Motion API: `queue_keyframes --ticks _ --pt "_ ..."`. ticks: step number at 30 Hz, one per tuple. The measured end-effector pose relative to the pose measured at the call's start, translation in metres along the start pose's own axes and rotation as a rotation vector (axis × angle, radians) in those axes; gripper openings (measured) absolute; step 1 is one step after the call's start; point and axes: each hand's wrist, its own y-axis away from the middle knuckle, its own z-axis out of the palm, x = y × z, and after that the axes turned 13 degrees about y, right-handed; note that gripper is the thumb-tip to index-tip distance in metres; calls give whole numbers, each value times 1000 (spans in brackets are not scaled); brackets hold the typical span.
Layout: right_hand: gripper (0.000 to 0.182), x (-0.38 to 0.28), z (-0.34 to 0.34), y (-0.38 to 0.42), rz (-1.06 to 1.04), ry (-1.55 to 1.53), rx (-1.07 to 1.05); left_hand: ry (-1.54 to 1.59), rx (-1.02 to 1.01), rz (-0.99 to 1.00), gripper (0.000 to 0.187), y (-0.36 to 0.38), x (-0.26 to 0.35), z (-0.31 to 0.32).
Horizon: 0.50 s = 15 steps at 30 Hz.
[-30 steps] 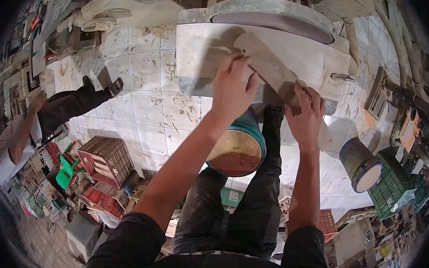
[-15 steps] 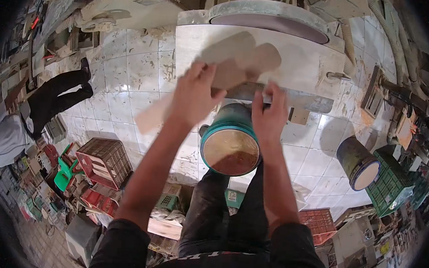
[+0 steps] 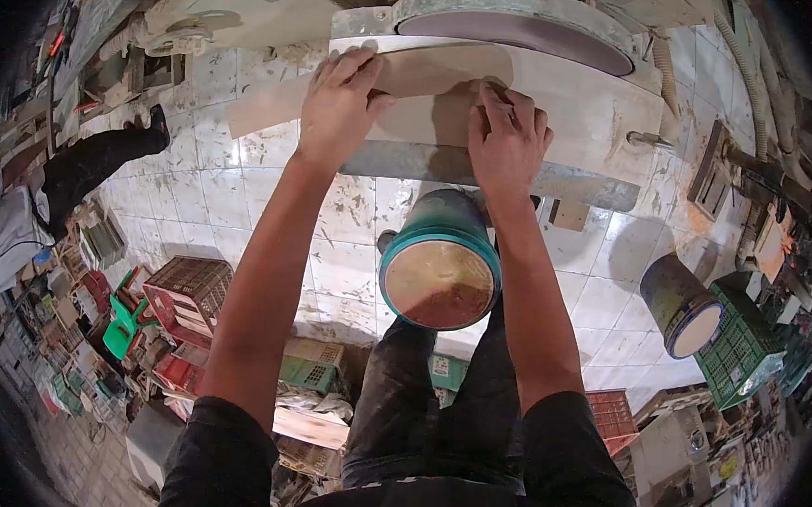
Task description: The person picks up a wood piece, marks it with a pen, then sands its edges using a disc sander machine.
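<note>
A flat wooden board (image 3: 436, 68) with a rounded right end lies at a slant over the pale work table (image 3: 582, 116) of a disc sander. Its back edge is close to the dark sanding disc (image 3: 517, 30). My left hand (image 3: 341, 101) grips the board near its middle, fingers over the top and thumb at the near side. The board's left part sticks out past the table. My right hand (image 3: 511, 134) has curled fingers pressed on the board's near edge by the rounded end. Its palm side is hidden.
A teal-rimmed bucket (image 3: 439, 283) stands between my legs and the table. A second bucket (image 3: 682, 308) and a green crate (image 3: 740, 344) are at right. Brown crates (image 3: 189, 296) and a green plastic chair (image 3: 123, 324) stand at left. Another person (image 3: 95, 165) is at far left.
Both hands have moved forward with the board, from above the table's near edge to close by the disc. The board's shadow has drawn in near it.
</note>
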Motion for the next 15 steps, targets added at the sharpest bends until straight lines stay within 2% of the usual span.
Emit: queue_keyframes --ticks 7,15 --pt "32 -3 -1 -6 18 -14 3 -35 42 4 53 -2 -2 5" --pt "34 -1 -1 -10 12 -21 7 -66 39 20 54 5 0 6"
